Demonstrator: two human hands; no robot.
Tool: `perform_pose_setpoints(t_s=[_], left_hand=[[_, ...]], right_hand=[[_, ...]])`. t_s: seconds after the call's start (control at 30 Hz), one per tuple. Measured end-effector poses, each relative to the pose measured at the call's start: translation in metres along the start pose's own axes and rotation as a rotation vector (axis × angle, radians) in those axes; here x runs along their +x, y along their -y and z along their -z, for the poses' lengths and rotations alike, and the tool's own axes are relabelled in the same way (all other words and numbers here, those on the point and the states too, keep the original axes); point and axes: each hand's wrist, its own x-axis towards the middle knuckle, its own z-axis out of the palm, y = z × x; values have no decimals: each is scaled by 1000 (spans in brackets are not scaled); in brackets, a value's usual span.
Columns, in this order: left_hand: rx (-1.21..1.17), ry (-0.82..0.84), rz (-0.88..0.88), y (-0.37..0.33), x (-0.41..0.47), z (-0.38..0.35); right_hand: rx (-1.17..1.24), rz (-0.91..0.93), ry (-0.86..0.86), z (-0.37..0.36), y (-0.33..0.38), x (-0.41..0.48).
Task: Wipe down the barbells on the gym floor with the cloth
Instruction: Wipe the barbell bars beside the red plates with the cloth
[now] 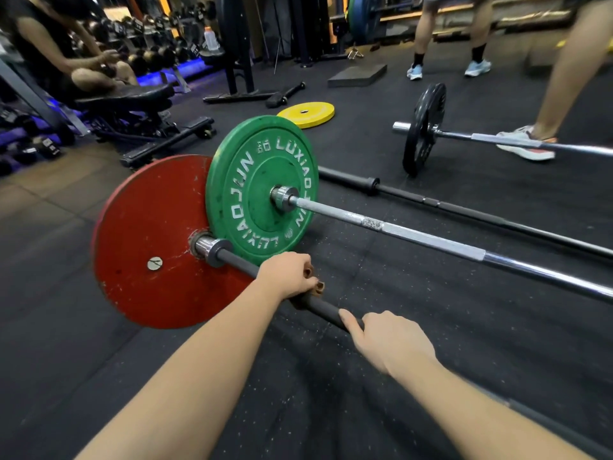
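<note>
A black barbell [323, 308] with a red plate [146, 240] lies nearest to me on the gym floor. My left hand [288, 275] grips this bar close to the plate, with a small brown cloth [318, 287] bunched under its fingers. My right hand [391, 340] holds the same bar a little to the right, thumb laid along it. Behind it lies a silver barbell [431, 240] with a green plate [262, 190]. A bare black bar [464, 207] and a barbell with a black plate [423, 127] lie farther back.
A yellow plate [306, 114] lies flat on the black rubber floor. A person sits on a bench [129, 97] at the left by dumbbell racks. Two people's legs [447, 34] stand at the back, and one shoe [527, 146] is by the far barbell. A foam pad [358, 75] lies behind.
</note>
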Motion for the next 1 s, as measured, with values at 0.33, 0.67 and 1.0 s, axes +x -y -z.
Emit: perform_pose_setpoints(t_s=[0.33, 0.67, 1.0], left_hand=[[-201, -126, -186, -14, -16, -18], [-220, 9, -48, 15, -1, -8], [-300, -28, -151, -33, -20, -24]], right_hand=[[-42, -10, 8, 2, 2, -1], [-51, -15, -18, 0, 3, -2], [-67, 9, -22, 0, 1, 1]])
